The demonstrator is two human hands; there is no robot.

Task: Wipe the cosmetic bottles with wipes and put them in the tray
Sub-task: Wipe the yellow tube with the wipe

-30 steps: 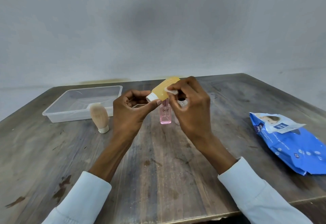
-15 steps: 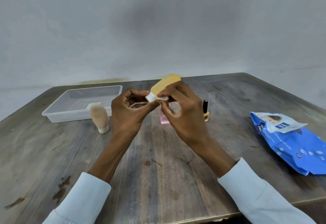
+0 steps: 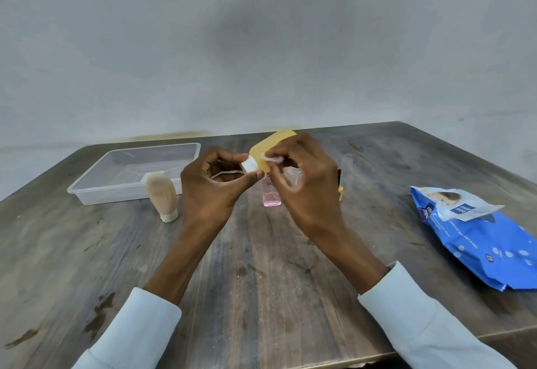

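Yellow tube (image 3: 268,147): held up over the table's middle, cap end (image 3: 249,164) low and left, body slanting up and away.
Wipe (image 3: 273,158): a small white wad pressed on the tube near the cap.
Left hand (image 3: 213,187): thumb and fingertips pinch the cap; the other fingers curl loosely.
Right hand (image 3: 302,176): fingertips pinch the wipe against the tube; lower fingers are blurred.
Risk: held only by its cap, the tube may twist or slip under the rubbing; the cap may loosen.
Risk below: a dropped tube would likely knock over the pink bottle (image 3: 272,192) standing just beneath.
Beige tube (image 3: 161,194): stands on its cap, left, near the tray.
Tray (image 3: 87,191): clear, far left.
Wipes pack (image 3: 482,238): blue, right, flap open.
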